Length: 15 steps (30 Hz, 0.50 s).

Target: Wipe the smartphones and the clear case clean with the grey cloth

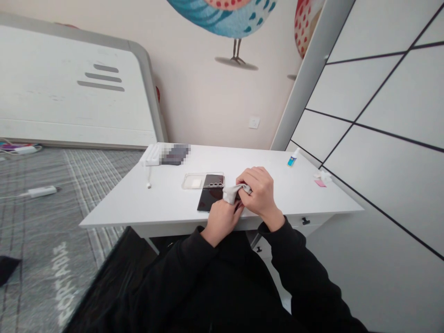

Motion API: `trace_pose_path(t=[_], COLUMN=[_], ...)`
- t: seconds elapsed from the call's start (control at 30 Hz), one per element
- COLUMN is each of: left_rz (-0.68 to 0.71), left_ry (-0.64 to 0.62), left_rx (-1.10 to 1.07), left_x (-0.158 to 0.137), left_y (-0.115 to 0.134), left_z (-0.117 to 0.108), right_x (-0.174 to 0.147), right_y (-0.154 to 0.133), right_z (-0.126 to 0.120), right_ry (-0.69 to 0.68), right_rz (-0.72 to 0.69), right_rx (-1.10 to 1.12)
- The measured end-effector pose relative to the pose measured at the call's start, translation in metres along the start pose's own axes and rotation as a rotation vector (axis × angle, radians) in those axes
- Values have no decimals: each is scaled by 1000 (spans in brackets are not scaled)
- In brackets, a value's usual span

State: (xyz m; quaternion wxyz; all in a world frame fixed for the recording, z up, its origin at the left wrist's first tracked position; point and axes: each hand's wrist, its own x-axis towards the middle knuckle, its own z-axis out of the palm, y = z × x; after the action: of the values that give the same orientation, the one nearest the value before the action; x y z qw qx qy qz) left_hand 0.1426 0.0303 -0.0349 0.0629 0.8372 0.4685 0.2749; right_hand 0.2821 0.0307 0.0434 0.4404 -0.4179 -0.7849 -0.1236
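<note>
A light grey cloth (pixel 231 192) is bunched between my two hands, just above the table's front edge. My right hand (pixel 257 188) is closed over one end of it, fingers curled. Lower and to the left, my left hand (pixel 224 219) is closed at the cloth's other end. Something dark shows in the gap between the hands; I cannot make out what it is. Beside my left hand lies a dark smartphone (pixel 209 196), its camera lenses facing up. Its upper part overlaps a clear phone case (pixel 188 181) that has a small white square inside.
On the white table (pixel 166 199), a small spray bottle (pixel 293 157) stands at the back right, near a pink slip (pixel 320 183) and crumpled white tissue (pixel 325 176). A white cable (pixel 149 178) lies at the left, near a partly blurred dark item (pixel 175 155).
</note>
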Motion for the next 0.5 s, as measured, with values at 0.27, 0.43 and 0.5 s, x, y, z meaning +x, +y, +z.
trace_pose_path(t=[0.27, 0.43, 0.5], left_rz=[46, 5, 12], left_ry=[59, 102, 109], left_rx=[-42, -17, -15], left_x=[1, 1, 2], left_y=[-1, -5, -5], left_z=[0, 7, 7], right_x=[3, -1, -3], right_y=[13, 12, 14], right_z=[-15, -6, 0], right_ry=[-3, -34, 34], right_rz=[99, -39, 9], right_rx=[-51, 35, 39])
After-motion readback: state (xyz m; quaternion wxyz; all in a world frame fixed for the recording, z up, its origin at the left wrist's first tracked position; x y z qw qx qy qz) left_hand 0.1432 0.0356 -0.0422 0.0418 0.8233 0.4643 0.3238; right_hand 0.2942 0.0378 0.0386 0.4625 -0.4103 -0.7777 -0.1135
